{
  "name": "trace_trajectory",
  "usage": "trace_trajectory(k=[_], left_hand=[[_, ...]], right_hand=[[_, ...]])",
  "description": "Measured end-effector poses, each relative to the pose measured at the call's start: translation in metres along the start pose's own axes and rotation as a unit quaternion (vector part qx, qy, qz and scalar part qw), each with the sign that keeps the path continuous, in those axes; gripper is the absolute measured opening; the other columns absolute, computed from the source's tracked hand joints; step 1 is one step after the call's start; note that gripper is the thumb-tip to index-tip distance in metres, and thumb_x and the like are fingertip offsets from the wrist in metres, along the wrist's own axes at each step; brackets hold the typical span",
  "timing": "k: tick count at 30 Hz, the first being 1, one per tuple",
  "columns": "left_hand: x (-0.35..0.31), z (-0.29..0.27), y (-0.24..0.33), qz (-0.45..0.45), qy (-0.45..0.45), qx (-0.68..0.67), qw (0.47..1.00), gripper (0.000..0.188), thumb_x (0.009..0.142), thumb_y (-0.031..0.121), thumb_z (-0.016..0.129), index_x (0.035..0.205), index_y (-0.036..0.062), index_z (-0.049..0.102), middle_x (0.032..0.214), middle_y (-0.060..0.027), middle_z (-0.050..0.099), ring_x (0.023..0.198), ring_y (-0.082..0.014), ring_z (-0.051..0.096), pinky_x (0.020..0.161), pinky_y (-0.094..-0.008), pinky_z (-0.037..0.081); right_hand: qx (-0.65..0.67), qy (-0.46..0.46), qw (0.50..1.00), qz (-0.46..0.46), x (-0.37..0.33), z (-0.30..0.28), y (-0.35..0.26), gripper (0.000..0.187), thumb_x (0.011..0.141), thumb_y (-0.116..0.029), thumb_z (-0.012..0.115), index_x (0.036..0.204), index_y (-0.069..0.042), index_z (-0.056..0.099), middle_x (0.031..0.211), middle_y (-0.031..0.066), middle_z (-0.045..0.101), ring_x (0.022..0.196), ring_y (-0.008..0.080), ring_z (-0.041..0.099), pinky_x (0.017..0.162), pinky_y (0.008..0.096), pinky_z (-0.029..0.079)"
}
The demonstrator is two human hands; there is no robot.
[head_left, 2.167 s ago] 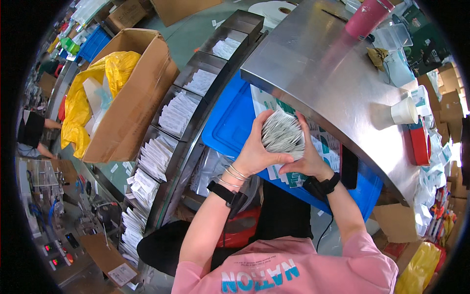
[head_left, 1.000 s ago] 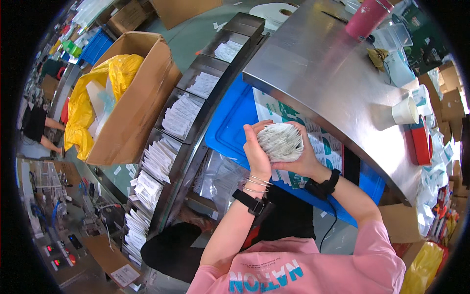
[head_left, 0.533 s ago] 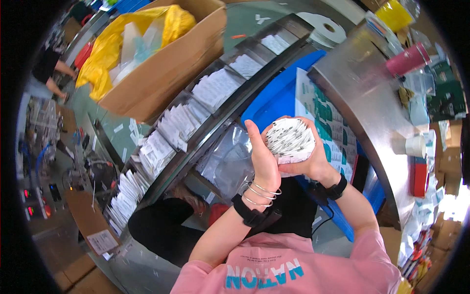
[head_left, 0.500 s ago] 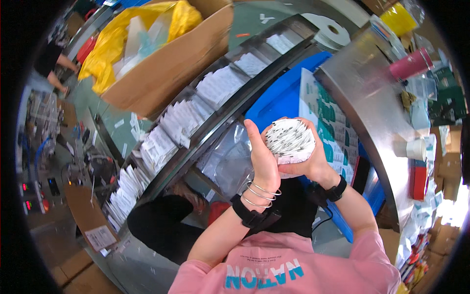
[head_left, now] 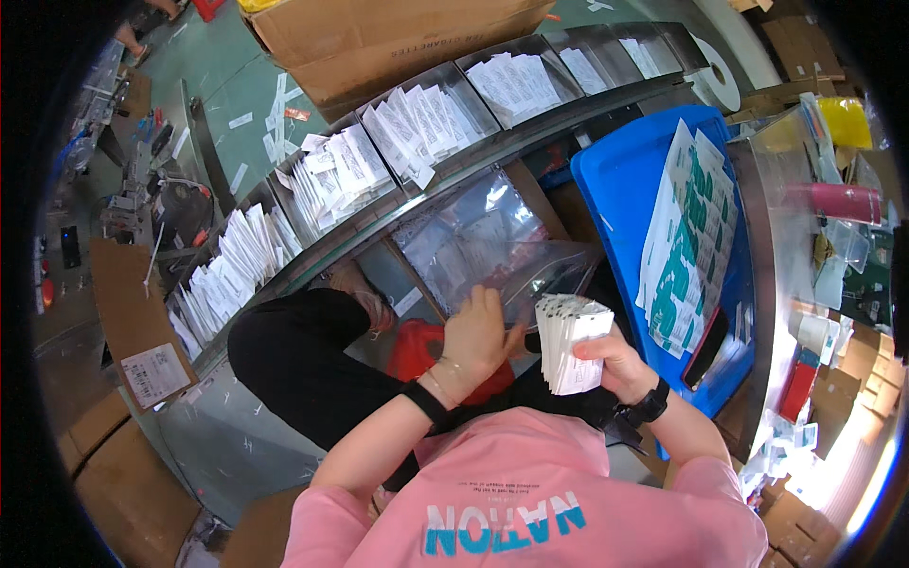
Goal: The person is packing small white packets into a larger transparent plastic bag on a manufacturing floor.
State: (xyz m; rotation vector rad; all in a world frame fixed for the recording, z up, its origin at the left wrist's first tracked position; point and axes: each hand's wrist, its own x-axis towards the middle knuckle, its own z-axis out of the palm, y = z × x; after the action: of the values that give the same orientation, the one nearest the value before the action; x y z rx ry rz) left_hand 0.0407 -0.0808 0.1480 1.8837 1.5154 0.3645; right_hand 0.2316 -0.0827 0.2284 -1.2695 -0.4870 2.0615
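Note:
A thick stack of small white paper packets (head_left: 574, 346) stands upright in my right hand (head_left: 622, 367), thumb across its near face and the other fingers behind. Dark marks show along its top edges. My left hand (head_left: 476, 333) is on the near side of a clear plastic bag (head_left: 469, 237), its fingers bent against the film and the thumb toward the stack. The fingertips are partly hidden, but they seem to grip the bag's edge. White packets show faintly through the bag, which lies in a cardboard box between my legs and the bench.
A curved metal rack (head_left: 454, 161) holds several groups of white packets. Right of me, a blue tray (head_left: 606, 180) carries green-and-white printed sheets (head_left: 686, 256) and a dark phone-like object (head_left: 706, 348). A large cardboard box (head_left: 379, 47) stands beyond the rack. A red bag (head_left: 414, 348) lies below my left hand.
Both hands were together around the stack; now they are apart. My left hand has moved down and left to the plastic bag. My right hand has lowered and tilted the stack upright.

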Motion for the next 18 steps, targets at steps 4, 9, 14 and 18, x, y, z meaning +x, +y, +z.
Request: trace_trajectory(k=[4, 9, 14, 18], left_hand=[[0.000, 0.014, -0.014, -0.009, 0.018, 0.034, 0.999, 0.018, 0.085, 0.019, 0.054, 0.079, 0.0032, 0.048, 0.074, -0.0151, 0.058, 0.066, -0.0321, 0.060, 0.054, -0.0394, 0.049], [0.000, 0.007, -0.013, -0.027, 0.045, 0.033, 0.998, 0.027, 0.089, 0.024, 0.049, 0.069, 0.0056, 0.051, 0.059, -0.0132, 0.057, 0.049, -0.0310, 0.058, 0.044, -0.0388, 0.046], [0.002, 0.002, -0.008, -0.008, 0.034, 0.008, 0.999, 0.030, 0.090, 0.026, 0.047, 0.069, 0.0060, 0.052, 0.059, -0.0122, 0.057, 0.049, -0.0288, 0.058, 0.042, -0.0371, 0.045], [-0.004, 0.001, -0.020, -0.031, 0.025, -0.026, 0.999, 0.028, 0.090, 0.025, 0.048, 0.069, 0.0062, 0.052, 0.059, -0.0107, 0.056, 0.048, -0.0275, 0.057, 0.042, -0.0362, 0.044]], right_hand=[[0.011, 0.058, 0.988, 0.144, 0.016, -0.012, 0.012, 0.048, 0.070, -0.004, 0.068, 0.114, 0.001, 0.052, 0.099, 0.0108, 0.063, 0.086, 0.0222, 0.063, 0.076, 0.0356, 0.053], [-0.091, 0.128, 0.978, 0.138, 0.108, -0.014, 0.028, 0.034, 0.069, 0.000, 0.069, 0.101, 0.001, 0.059, 0.091, 0.0102, 0.064, 0.079, 0.0206, 0.064, 0.071, 0.0338, 0.053], [-0.507, 0.225, 0.832, 0.012, 0.207, -0.030, 0.105, 0.077, 0.058, -0.021, 0.081, 0.120, 0.002, 0.042, 0.102, 0.0158, 0.061, 0.088, 0.0283, 0.062, 0.073, 0.0360, 0.050], [-0.592, 0.196, 0.781, 0.040, 0.232, 0.011, 0.138, 0.091, 0.062, -0.045, 0.072, 0.127, 0.004, 0.029, 0.110, 0.0267, 0.052, 0.101, 0.0424, 0.052, 0.083, 0.0437, 0.045]])
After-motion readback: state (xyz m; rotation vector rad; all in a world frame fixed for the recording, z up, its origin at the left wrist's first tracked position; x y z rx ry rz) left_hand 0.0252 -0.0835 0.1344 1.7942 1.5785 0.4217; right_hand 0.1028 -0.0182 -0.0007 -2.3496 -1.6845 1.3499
